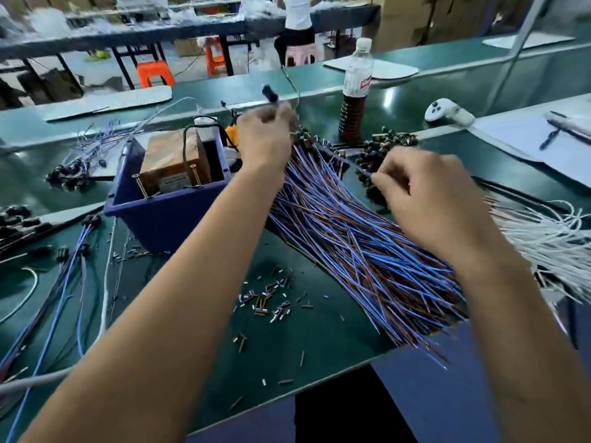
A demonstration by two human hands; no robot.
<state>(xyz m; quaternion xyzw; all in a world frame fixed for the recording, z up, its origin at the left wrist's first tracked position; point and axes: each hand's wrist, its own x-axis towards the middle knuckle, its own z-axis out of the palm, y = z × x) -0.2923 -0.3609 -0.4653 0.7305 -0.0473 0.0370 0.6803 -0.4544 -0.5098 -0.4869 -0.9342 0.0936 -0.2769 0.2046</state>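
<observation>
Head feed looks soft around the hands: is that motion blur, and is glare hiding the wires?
Head view: motion smears the left hand and the black plug it holds; the right hand, pinching wires, is sharper. Head view: glare streaks the table by the bottle, not the wires; the far background is blurred.

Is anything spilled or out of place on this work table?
Yes. Short wire offcuts lie scattered loose on the green mat, between the blue bin and the wire bundle, in no container.
</observation>
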